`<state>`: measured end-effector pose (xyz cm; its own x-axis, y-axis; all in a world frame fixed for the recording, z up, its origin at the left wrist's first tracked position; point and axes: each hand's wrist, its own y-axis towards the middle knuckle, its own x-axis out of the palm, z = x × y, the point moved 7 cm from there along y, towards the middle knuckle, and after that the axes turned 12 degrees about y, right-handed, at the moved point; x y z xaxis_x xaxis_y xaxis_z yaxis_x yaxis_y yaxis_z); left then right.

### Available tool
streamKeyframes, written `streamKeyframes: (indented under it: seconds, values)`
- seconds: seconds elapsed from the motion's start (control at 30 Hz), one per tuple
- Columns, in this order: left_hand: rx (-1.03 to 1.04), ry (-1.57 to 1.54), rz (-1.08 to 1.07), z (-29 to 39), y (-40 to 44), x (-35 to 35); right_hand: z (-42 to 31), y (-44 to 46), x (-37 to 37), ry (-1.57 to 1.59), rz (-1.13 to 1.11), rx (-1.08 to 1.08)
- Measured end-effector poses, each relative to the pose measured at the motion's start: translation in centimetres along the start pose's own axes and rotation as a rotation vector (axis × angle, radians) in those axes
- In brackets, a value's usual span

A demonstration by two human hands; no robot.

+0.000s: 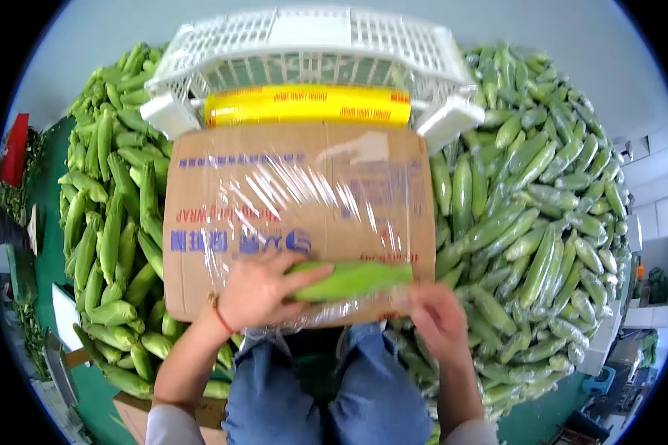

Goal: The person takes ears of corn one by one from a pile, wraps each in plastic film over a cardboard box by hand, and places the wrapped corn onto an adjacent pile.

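Observation:
A green ear of corn in its husk point(352, 282) lies across the near part of a flat cardboard box point(304, 178), over clear plastic film point(297, 196). My left hand point(263, 289) grips the left end of the ear, fingers over its top. At the ear's right end is my right hand point(436, 311), its fingers closed; what they pinch is too small and blurred to make out. Beyond the box, a yellow roll of wrap point(308, 106) lies crosswise in front of a white plastic basket point(312, 30).
Unwrapped ears of corn point(111, 237) are heaped at the left. Film-wrapped ears point(542, 259) form a large pile at the right. My legs in jeans point(274, 386) are below the box's near edge. A white bracket point(449, 122) stands at the roll's right end.

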<state>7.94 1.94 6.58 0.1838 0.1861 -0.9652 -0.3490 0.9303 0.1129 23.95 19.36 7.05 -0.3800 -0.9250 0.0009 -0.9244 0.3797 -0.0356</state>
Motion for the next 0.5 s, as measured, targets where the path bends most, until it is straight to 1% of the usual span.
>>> streamKeyframes:
  seconds: [0.03, 0.07, 0.1, 0.17, 0.2, 0.23, 0.3, 0.33, 0.37, 0.43, 0.47, 0.5]
  values:
    - [-0.013, -0.036, -0.035, 0.0, -0.1, 0.3, -1.4, 2.6, 2.0, -0.115, 0.006, -0.164]
    - [0.081, 0.089, 0.133, 0.6, 0.1, -0.3, 0.0, 4.3, 4.0, -0.394, -0.054, -0.272]
    - [0.026, 0.101, 0.262, 0.2, -0.8, -0.9, 1.7, 6.0, 5.6, -0.666, -0.114, -0.389]
    - [-0.08, 0.118, 0.479, 1.4, -6.0, -1.0, 2.8, 7.9, 6.3, -0.856, -0.113, -0.451]
    - [-0.187, 0.074, 0.442, 0.9, -8.7, 1.6, 3.2, 8.4, 6.6, -0.946, -0.099, -0.472]
    - [-0.336, 0.19, 0.194, 0.2, -10.6, 3.4, 3.4, 8.3, 6.8, -0.921, -0.104, -0.482]
    - [-0.356, 0.046, 0.177, -2.3, -14.3, 4.3, 3.2, 8.9, 6.9, -0.894, -0.105, -0.527]
    - [-0.583, -0.166, 0.234, -4.5, -14.2, 2.5, 2.8, 9.0, 6.9, -0.901, -0.081, -0.582]
    - [-0.809, -0.379, 0.303, -7.4, -13.1, 0.2, 3.0, 8.8, 7.3, -0.874, -0.106, -0.606]
    - [-0.444, -0.131, 0.551, -8.4, -5.2, -5.9, 3.2, 9.6, 7.9, -0.827, -0.112, -0.68]
    - [-0.366, -0.195, 0.415, -9.6, -1.7, -4.7, 2.9, 9.8, 8.1, -0.813, -0.098, -0.738]
    - [-0.285, -0.262, 0.279, -10.1, 0.8, -2.3, 3.1, 10.2, 8.1, -0.807, -0.107, -0.736]
